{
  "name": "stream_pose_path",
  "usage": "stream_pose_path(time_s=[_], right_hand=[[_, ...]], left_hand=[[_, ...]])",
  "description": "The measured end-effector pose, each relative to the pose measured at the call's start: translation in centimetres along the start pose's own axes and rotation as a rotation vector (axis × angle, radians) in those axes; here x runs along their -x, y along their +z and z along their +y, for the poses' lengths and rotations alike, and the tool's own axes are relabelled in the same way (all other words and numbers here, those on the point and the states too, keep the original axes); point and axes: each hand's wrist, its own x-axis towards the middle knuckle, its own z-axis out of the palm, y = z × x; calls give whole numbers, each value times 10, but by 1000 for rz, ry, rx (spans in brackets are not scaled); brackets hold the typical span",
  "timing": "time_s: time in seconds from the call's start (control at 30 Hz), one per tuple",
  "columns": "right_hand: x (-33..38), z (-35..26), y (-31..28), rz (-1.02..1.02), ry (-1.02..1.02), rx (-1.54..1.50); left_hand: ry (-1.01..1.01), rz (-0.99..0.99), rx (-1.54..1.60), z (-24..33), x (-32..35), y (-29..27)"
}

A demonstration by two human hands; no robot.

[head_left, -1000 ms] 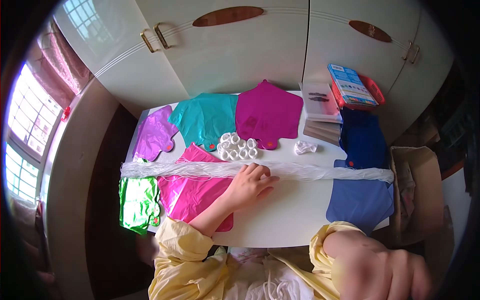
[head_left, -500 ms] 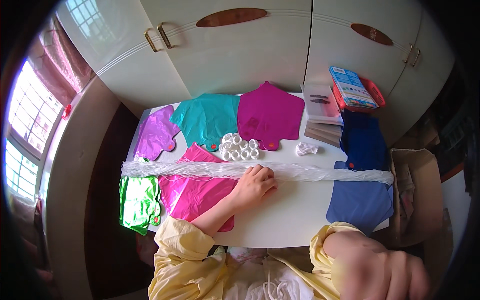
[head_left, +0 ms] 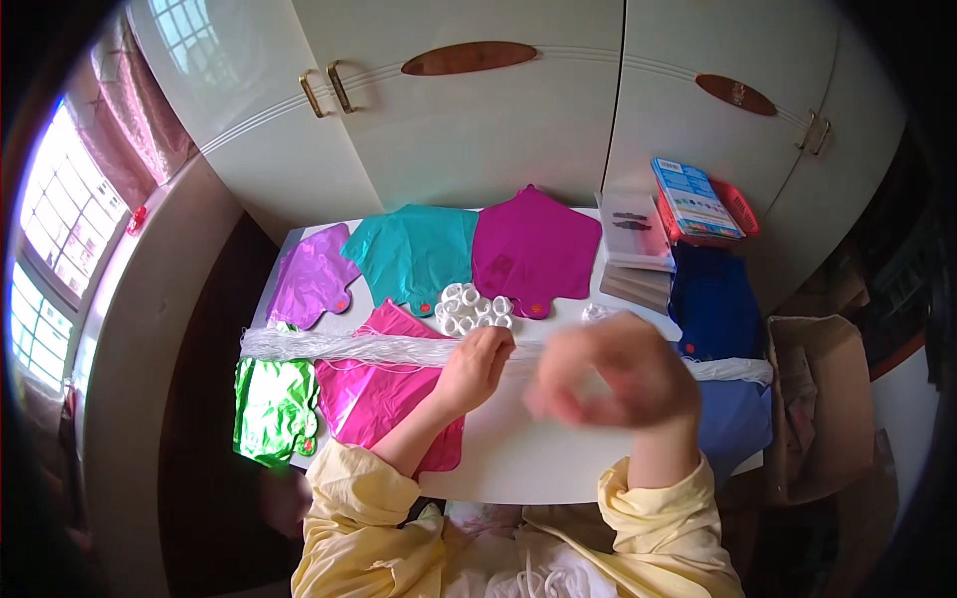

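A long hank of white thread (head_left: 349,347) stretches across the white table (head_left: 548,463). My left hand (head_left: 478,371) is closed at the middle of the hank, knuckles up; its fingertips and anything in them are hidden. In front of the hank's right half, my right hand (head_left: 623,374) is raised and smeared by motion, its fingers curved. It covers part of the thread. Just beyond my left hand lies a cluster of small white rings (head_left: 469,311). A flat pink foil balloon (head_left: 384,404) lies under the hank and my left forearm.
Flat foil balloons lie around: green (head_left: 269,409), purple (head_left: 311,274), teal (head_left: 414,254), magenta (head_left: 538,254), dark blue (head_left: 710,299) and lighter blue (head_left: 733,424). A red basket (head_left: 736,211) with packets stands behind stacked boxes (head_left: 636,239). Right of the table is a cardboard box (head_left: 832,399).
My right hand has come up from the lower right to over the table. My left hand has shifted slightly left along the hank and its fingers look more tightly curled.
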Motion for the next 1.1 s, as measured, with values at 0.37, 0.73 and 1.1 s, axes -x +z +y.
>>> stream_pose_path(time_s=[0.37,0.73,1.1], right_hand=[[-4,132,-24,-136,491,1019],[-11,145,-12,68,348,689],[-9,176,15,38,479,-305]], left_hand=[[-270,269,109,-10,-7,-44],[-373,591,720,-47,3,-75],[-523,282,1284,-24,1,-78]])
